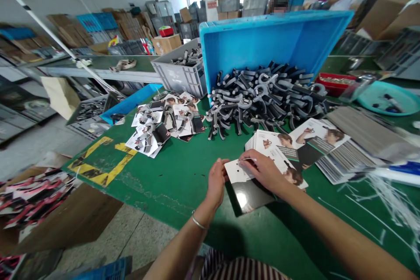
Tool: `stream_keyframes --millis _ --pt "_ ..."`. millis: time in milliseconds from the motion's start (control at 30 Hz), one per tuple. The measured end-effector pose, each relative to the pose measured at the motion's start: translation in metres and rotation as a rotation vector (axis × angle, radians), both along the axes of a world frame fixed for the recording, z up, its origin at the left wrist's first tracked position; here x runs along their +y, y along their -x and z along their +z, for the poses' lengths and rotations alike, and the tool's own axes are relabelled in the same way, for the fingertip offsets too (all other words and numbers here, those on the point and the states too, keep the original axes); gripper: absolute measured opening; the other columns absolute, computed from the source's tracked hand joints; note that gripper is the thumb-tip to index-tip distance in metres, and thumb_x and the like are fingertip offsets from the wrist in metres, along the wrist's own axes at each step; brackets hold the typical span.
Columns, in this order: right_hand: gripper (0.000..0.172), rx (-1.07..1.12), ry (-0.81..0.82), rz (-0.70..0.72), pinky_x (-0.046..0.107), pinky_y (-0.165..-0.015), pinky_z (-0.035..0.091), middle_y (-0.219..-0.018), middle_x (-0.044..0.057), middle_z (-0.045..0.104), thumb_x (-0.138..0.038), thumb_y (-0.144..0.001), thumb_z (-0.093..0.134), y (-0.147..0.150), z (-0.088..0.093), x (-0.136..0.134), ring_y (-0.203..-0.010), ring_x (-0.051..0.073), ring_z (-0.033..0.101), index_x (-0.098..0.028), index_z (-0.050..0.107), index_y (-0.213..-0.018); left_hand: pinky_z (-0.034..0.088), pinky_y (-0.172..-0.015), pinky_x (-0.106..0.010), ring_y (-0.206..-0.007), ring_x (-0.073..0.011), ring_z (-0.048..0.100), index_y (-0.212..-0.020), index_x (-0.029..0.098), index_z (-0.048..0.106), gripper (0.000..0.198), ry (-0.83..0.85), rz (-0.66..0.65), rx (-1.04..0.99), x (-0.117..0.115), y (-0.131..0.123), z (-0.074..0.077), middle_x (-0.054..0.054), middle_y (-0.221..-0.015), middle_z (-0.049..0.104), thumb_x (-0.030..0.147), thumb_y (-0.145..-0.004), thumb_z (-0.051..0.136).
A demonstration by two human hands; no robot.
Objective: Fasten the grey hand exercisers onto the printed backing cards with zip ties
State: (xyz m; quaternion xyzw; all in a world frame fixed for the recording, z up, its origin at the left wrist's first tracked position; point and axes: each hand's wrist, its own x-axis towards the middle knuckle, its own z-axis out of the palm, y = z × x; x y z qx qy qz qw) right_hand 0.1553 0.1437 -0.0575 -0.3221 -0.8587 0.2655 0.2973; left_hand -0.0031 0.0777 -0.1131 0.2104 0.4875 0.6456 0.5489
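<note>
A printed backing card point(251, 190), white on top and dark below with small holes, is between my hands over the green table. My left hand point(216, 183) has its fingers closed at the card's left edge. My right hand point(262, 169) pinches the card near its upper edge. Stacked printed cards point(269, 146) lie just beyond my right hand, partly covered by it. Farther ahead, a heap of grey-and-black spring hand grips point(262, 96) spills from a tipped blue crate point(249, 39). To the left lie several cards with hand grips on them point(179, 118).
A grey crate point(180, 68) stands left of the blue one. At right are a stack of grey cards point(370, 140), white plastic strips point(393, 197), a red tray point(336, 82) and a turquoise basin point(390, 96). A carton of pink-and-black items point(36, 197) stands lower left. Other people are in the background.
</note>
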Motion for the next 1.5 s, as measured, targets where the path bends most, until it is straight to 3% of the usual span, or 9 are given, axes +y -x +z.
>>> stream_keyframes --millis 167,267,500,700,933,1033,1167,1300,1500 --pt "0.011 -0.021 -0.009 0.075 0.035 -0.087 0.047 -0.099 0.007 0.065 -0.024 -0.097 0.051 0.001 0.0 0.003 -0.095 0.021 0.06 -0.021 0.062 -0.097 0.048 -0.074 -0.026 -0.083 -0.0172 0.065 -0.101 0.016 0.064 0.034 -0.083 -0.184 0.032 0.001 0.004 -0.008 -0.004 -0.091 0.071 0.037 -0.076 0.073" --pt "0.01 -0.019 -0.001 0.083 0.035 -0.086 0.046 -0.097 0.006 0.065 -0.025 -0.096 0.053 0.0 0.002 0.004 -0.095 0.02 0.059 -0.021 0.062 -0.096 0.045 -0.074 -0.024 -0.081 -0.0152 0.063 -0.093 0.016 0.064 0.026 -0.115 -0.182 0.147 -0.001 0.004 -0.008 -0.001 -0.086 0.071 0.027 -0.071 0.075" --pt "0.011 -0.006 0.019 0.091 0.032 -0.083 0.046 -0.096 0.005 0.064 -0.025 -0.095 0.056 0.001 0.004 0.005 -0.092 0.019 0.06 -0.021 0.065 -0.095 0.046 -0.071 -0.023 -0.078 -0.0149 0.065 -0.1 0.019 0.052 0.029 -0.154 -0.203 0.16 -0.012 0.01 0.001 -0.001 -0.088 0.071 0.028 -0.079 0.07" --pt "0.012 -0.007 0.04 0.085 0.032 -0.083 0.045 -0.097 0.005 0.065 -0.025 -0.094 0.057 -0.001 0.005 0.005 -0.093 0.019 0.06 -0.021 0.068 -0.096 0.05 -0.076 -0.028 -0.079 -0.0159 0.064 -0.09 0.018 0.057 0.014 -0.187 -0.226 0.395 -0.009 0.013 -0.005 -0.001 -0.084 0.068 0.025 -0.081 0.065" --pt "0.011 0.017 0.104 0.079 0.028 -0.079 0.044 -0.093 0.003 0.066 -0.023 -0.094 0.055 -0.004 0.012 0.003 -0.087 0.016 0.061 -0.021 0.066 -0.096 0.05 -0.084 -0.03 -0.089 -0.0174 0.063 -0.104 0.02 0.069 0.021 -0.25 -0.48 0.787 -0.057 0.043 -0.001 -0.006 -0.097 0.067 0.023 -0.093 0.05" --pt "0.011 -0.025 0.065 0.061 0.028 -0.078 0.043 -0.092 0.003 0.066 -0.024 -0.094 0.054 -0.002 0.011 0.002 -0.086 0.017 0.061 -0.02 0.065 -0.095 0.05 -0.082 -0.03 -0.088 -0.0177 0.062 -0.1 0.021 0.071 0.018 -0.252 -0.369 0.81 -0.061 0.041 0.0 -0.006 -0.096 0.067 0.026 -0.091 0.056" --pt "0.012 -0.039 0.037 0.042 0.029 -0.077 0.043 -0.091 0.003 0.065 -0.023 -0.095 0.051 0.001 0.009 0.0 -0.087 0.018 0.06 -0.021 0.062 -0.097 0.049 -0.087 -0.032 -0.093 -0.0198 0.061 -0.083 0.02 0.074 0.01 -0.226 -0.129 0.665 -0.03 0.021 -0.007 -0.006 -0.096 0.067 0.02 -0.081 0.064" --pt "0.013 -0.042 -0.011 0.018 0.03 -0.079 0.043 -0.095 0.004 0.063 -0.02 -0.095 0.047 0.002 0.009 -0.003 -0.088 0.018 0.059 -0.021 0.06 -0.1 0.05 -0.085 -0.037 -0.088 -0.023 0.064 -0.082 0.017 0.075 0.011 -0.185 -0.202 0.426 -0.003 0.0 -0.013 -0.005 -0.085 0.072 0.02 -0.074 0.067" --pt "0.022 -0.049 -0.034 0.085 0.032 -0.085 0.044 -0.097 0.005 0.061 -0.011 -0.093 0.043 0.002 0.01 -0.004 -0.093 0.019 0.058 -0.021 0.063 -0.096 0.05 -0.085 -0.036 -0.087 -0.0226 0.065 -0.08 0.017 0.076 0.012 -0.186 -0.159 0.396 -0.008 -0.006 -0.011 -0.005 -0.087 0.074 0.021 -0.071 0.068"
